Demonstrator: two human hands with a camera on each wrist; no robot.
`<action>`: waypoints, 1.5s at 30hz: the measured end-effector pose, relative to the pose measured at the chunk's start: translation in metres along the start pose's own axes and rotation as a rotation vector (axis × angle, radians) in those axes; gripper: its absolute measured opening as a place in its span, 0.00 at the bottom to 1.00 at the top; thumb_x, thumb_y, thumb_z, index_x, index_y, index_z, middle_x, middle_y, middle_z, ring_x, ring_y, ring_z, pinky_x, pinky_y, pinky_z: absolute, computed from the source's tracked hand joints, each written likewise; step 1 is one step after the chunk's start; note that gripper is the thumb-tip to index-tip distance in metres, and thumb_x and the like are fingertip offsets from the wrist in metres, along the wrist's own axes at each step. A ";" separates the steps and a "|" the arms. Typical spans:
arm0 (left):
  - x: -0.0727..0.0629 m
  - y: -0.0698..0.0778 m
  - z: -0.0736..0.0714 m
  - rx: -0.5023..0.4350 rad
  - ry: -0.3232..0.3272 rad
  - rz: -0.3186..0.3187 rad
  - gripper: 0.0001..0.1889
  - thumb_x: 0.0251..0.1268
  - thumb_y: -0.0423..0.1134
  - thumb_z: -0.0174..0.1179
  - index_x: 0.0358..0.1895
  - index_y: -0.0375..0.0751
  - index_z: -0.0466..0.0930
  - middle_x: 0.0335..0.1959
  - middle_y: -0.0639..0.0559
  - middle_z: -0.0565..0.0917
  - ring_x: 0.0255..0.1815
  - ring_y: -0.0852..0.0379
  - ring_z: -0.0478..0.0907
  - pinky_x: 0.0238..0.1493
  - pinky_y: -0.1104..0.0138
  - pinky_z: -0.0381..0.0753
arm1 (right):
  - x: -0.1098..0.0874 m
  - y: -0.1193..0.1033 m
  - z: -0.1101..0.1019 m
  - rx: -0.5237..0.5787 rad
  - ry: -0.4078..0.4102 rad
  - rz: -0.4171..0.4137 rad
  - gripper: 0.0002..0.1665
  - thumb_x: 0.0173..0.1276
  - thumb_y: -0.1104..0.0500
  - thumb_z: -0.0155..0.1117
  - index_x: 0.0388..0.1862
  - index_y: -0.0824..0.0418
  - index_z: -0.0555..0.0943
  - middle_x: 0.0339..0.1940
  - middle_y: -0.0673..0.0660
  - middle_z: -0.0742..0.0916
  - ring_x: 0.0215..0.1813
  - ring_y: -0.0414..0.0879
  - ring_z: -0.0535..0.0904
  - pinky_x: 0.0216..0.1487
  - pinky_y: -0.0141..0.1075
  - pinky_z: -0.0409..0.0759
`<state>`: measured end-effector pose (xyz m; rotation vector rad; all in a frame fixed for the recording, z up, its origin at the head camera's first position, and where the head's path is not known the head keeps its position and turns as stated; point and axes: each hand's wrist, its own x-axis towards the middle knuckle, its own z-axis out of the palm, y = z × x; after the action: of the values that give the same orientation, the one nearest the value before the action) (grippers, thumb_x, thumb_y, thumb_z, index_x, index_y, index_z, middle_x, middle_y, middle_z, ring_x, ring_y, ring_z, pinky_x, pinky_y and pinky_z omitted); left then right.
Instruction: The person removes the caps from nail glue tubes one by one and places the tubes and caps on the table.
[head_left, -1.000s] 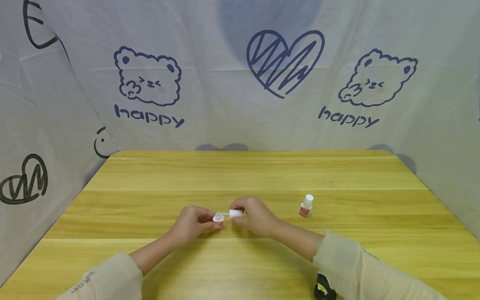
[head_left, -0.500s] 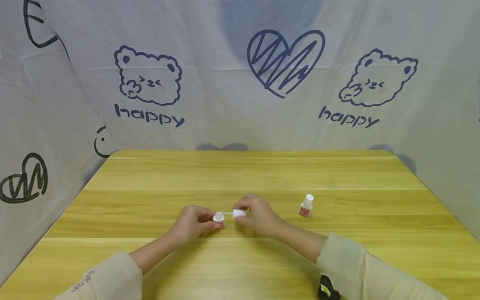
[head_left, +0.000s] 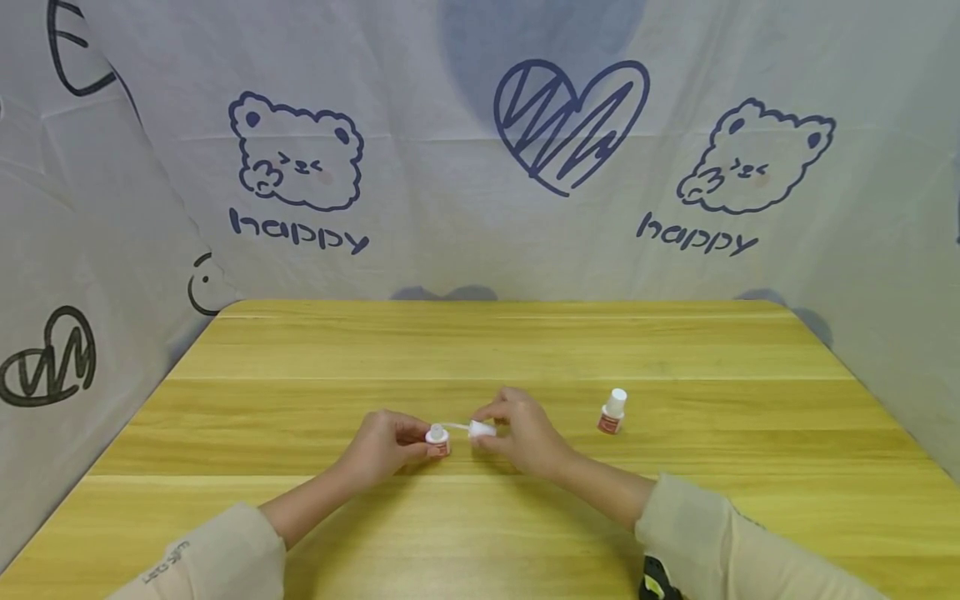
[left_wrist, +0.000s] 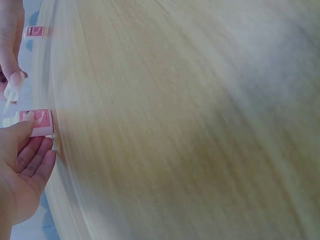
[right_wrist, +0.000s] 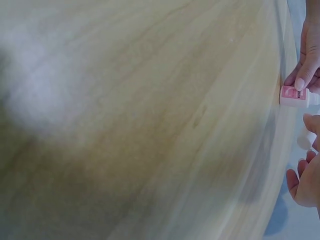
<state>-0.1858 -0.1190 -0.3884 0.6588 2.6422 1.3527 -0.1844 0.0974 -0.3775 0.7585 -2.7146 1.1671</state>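
Note:
My left hand [head_left: 379,450] pinches a small white bottle [head_left: 438,442] with a red label between thumb and fingers, upright on the table in the head view. The bottle's narrow neck is uncapped. Just right of it, my right hand [head_left: 523,433] holds a white brush cap [head_left: 482,429] sideways, and its thin pale stem points left toward the neck. In the head view the stem's tip lies by the bottle mouth; whether they touch I cannot tell. The left wrist view shows the left thumb across the bottle's label [left_wrist: 44,118]. Fingers partly hide the cap [right_wrist: 304,139] in the right wrist view.
A second small bottle [head_left: 612,412], white-capped and red-labelled, stands on the wooden table [head_left: 525,342] right of the right hand. Behind the table hangs a pale cloth [head_left: 435,208] with drawn bears and hearts. A black and yellow object [head_left: 657,579] shows under the right sleeve.
My right hand has drawn the brush cap slightly rightward from the bottle, showing more stem, and the cap now tilts a little. The left hand and its bottle have stayed put.

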 end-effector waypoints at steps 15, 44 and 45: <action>0.000 0.000 0.001 -0.001 0.007 -0.001 0.10 0.55 0.35 0.65 0.37 0.32 0.85 0.34 0.43 0.87 0.35 0.55 0.85 0.33 0.74 0.82 | -0.004 0.006 0.009 0.139 0.026 0.044 0.11 0.53 0.65 0.71 0.36 0.67 0.84 0.25 0.55 0.80 0.29 0.40 0.71 0.29 0.25 0.72; -0.001 -0.002 0.002 -0.007 0.013 0.033 0.10 0.55 0.35 0.65 0.37 0.31 0.85 0.34 0.41 0.87 0.36 0.53 0.85 0.35 0.74 0.82 | -0.011 0.020 0.017 0.259 0.034 0.058 0.08 0.54 0.67 0.69 0.33 0.69 0.83 0.29 0.59 0.85 0.29 0.32 0.74 0.30 0.25 0.76; -0.001 -0.002 0.002 -0.006 0.013 0.031 0.10 0.55 0.35 0.65 0.37 0.31 0.85 0.34 0.41 0.87 0.36 0.53 0.85 0.35 0.74 0.82 | -0.011 0.021 0.018 0.258 0.035 0.057 0.08 0.54 0.67 0.69 0.33 0.69 0.83 0.29 0.59 0.85 0.29 0.32 0.74 0.30 0.24 0.76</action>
<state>-0.1849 -0.1187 -0.3916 0.6954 2.6476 1.3769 -0.1826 0.1015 -0.4066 0.6838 -2.6040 1.5499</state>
